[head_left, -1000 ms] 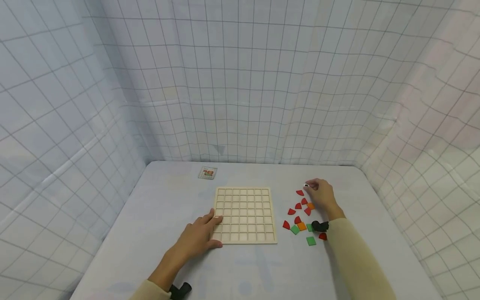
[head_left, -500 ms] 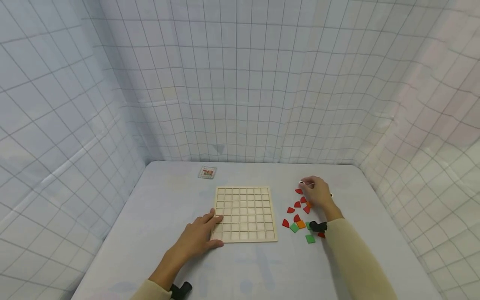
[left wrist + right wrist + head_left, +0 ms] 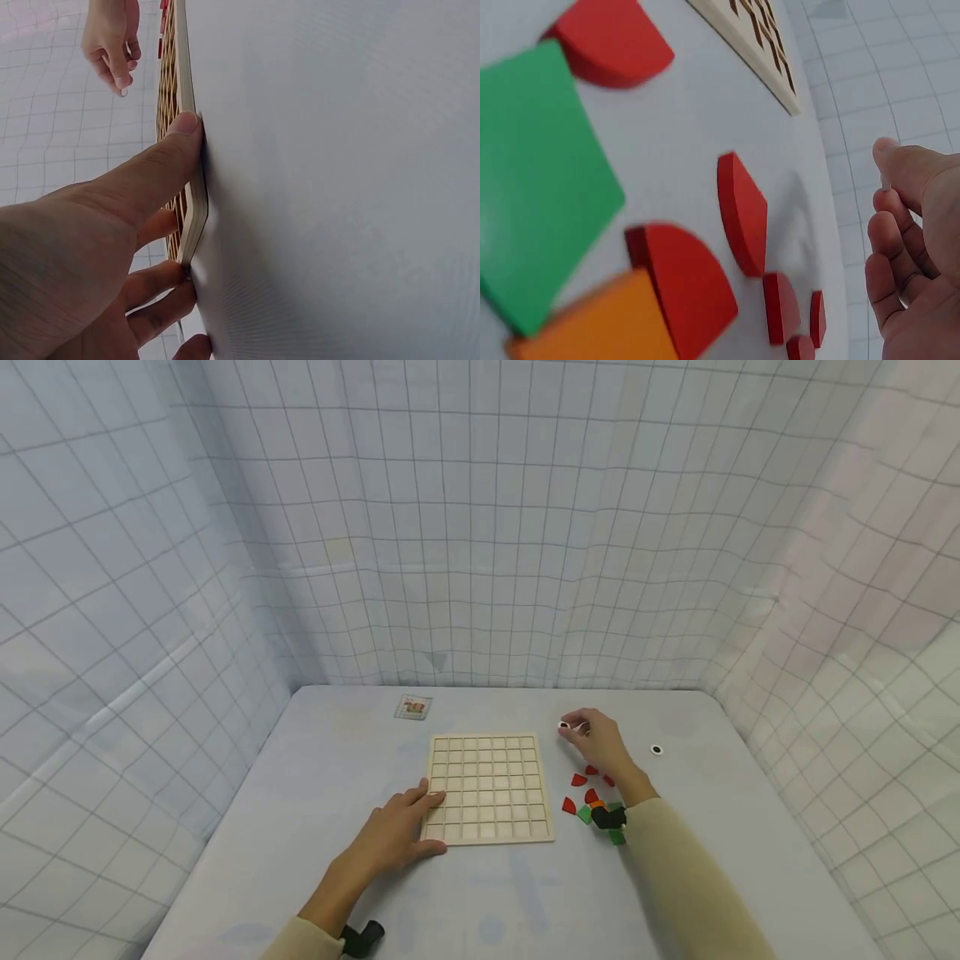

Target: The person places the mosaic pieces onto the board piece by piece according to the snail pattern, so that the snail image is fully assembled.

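Compared with half a second ago, the right hand (image 3: 594,743) is holding closer to the grid board (image 3: 486,789), bringing a small white disc (image 3: 564,725) with a dark centre to near the board's far right corner. A matching disc (image 3: 657,749), well to the right of the board, is now showing whole. The right thumb and fingertips are pinching the held disc by its edge. The left hand (image 3: 393,831) is keeping its fingers spread at the board's left edge, one fingertip reaching onto the grid. Red pieces (image 3: 579,780) and green pieces (image 3: 617,837) are lying right of the board, and a card (image 3: 413,707) is lying beyond its far left corner.

The step in hand seems to be carrying the disc. Doing it well means pinching lightly by the rim, keeping the wrist clear of the loose pieces, and steadying the board without nudging it.
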